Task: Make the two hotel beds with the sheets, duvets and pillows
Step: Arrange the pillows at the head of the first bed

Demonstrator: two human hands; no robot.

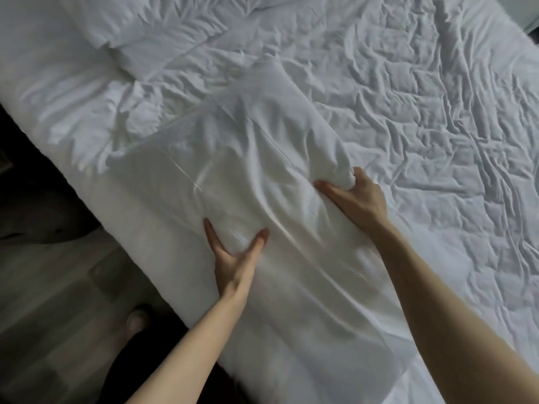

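1. The left hand (233, 252) pinches the near edge of the pillow (227, 158). The right hand (357, 196) clamps its bunched corner.
2. The pillow lies at the side edge of the bed (163, 258), on the crumpled duvet (423, 126).
3. It looks light, soft and floppy, so corners probably give the firmest hold.

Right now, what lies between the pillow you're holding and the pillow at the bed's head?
Only bare, rumpled white duvet between held pillow and far pillow, per the head view.

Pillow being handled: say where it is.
The pillow is mid head view, over the bed's left edge and wrinkled duvet, held by left hand and right hand.
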